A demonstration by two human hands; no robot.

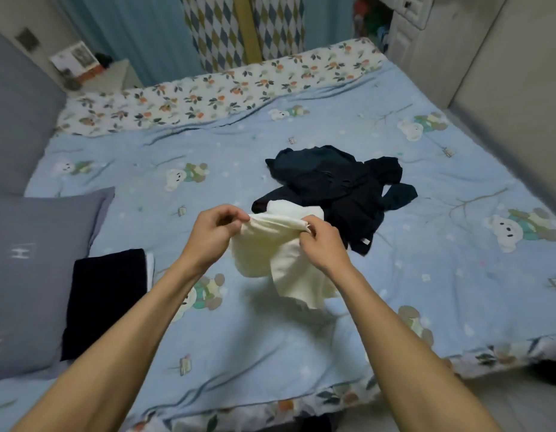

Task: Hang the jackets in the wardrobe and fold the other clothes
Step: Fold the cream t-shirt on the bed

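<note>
Both hands hold the cream garment [270, 254] above the bed [426, 275], near centre. The left hand [212, 235] pinches its top edge at 9 o'clock, the right hand [325, 246] at 3 o'clock, each grip clamped on cloth. It looks light, limp and thin; corners or seams seem best. Dark clothes [339, 188] lie at 1 o'clock.

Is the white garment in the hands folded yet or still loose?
Still loose. The white garment hangs bunched and uneven above the bed, with the left hand and right hand pinching its top edge.
</note>
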